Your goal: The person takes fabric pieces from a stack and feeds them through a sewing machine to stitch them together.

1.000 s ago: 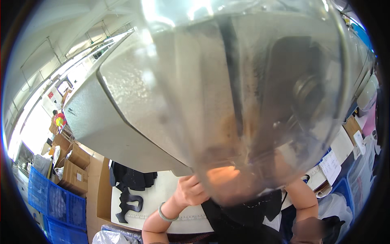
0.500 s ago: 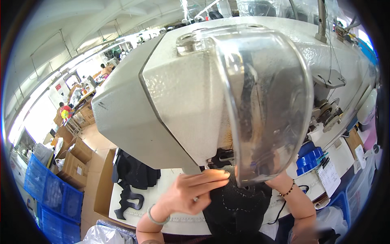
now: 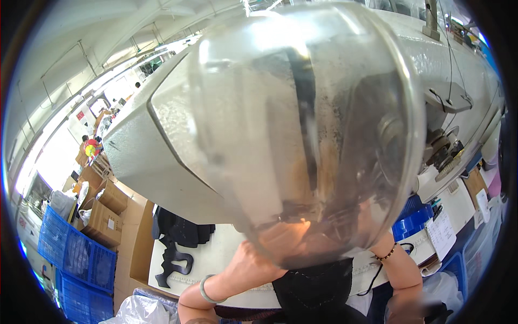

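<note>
A black fabric piece (image 3: 313,286) with light stitch lines hangs over the near edge of a white sewing machine bed. The large pale sewing machine head (image 3: 156,167) fills the middle, with a clear curved plastic shield (image 3: 324,108) in front of it. My left hand (image 3: 259,262), with a bangle at the wrist, reaches behind the shield by the fabric's far end; its fingers are hazy through the plastic. Opposite it, my right hand (image 3: 377,235) comes in from the right, a beaded bracelet on its wrist. The shield blurs its fingers, and the needle area is hidden.
Black cut pieces (image 3: 183,229) lie on the table (image 3: 226,264) at the left. Blue round containers (image 3: 413,218) and a written sheet (image 3: 441,235) lie at the right. Blue crates (image 3: 75,243) and cardboard boxes (image 3: 100,221) stand on the floor at far left.
The shield appears larger and closer as my view has shifted. My left hand has moved inward, its fingers now behind the shield. Less of the fabric's far part shows.
</note>
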`<state>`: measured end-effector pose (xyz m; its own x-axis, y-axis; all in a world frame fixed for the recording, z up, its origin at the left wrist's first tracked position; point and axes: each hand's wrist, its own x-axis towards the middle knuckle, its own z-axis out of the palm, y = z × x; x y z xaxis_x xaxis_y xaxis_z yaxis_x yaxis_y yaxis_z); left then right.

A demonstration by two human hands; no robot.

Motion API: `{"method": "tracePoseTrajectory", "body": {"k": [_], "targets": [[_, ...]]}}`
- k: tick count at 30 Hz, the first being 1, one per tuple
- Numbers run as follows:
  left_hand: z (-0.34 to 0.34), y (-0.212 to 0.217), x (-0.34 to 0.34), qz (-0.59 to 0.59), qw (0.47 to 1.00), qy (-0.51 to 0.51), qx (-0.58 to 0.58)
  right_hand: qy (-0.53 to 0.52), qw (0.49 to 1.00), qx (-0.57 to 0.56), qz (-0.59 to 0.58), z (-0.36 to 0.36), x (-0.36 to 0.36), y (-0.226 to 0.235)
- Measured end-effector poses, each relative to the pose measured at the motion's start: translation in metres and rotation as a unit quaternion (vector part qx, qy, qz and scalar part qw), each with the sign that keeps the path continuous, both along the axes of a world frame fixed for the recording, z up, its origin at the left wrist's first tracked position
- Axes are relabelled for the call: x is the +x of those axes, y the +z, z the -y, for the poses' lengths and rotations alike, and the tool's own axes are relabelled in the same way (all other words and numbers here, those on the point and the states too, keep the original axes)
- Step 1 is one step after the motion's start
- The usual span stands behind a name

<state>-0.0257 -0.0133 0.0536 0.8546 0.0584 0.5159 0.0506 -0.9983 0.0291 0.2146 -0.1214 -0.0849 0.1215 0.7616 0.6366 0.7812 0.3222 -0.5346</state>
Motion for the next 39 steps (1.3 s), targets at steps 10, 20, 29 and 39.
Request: {"method": "tracePoseTrajectory", "body": {"k": [10, 20, 29, 39], "targets": [[0.023, 0.002, 0.010, -0.021, 0.997, 0.062, 0.034, -0.046, 0.985, 0.071, 0.152, 0.013, -0.022, 0.066], [0.005, -0.032, 0.008, 0.145, 0.973, 0.123, 0.132, -0.108, 0.919, 0.062, 0.375, 0.028, -0.055, 0.097], [-0.028, -0.052, 0.010, 0.187, 0.980, 0.069, 0.027, -0.145, 0.899, 0.105, 0.400, 0.023, -0.061, 0.094], [-0.046, -0.059, 0.009, 0.175, 0.981, 0.037, -0.076, -0.146, 0.910, 0.143, 0.362, 0.018, -0.060, 0.076]]}}
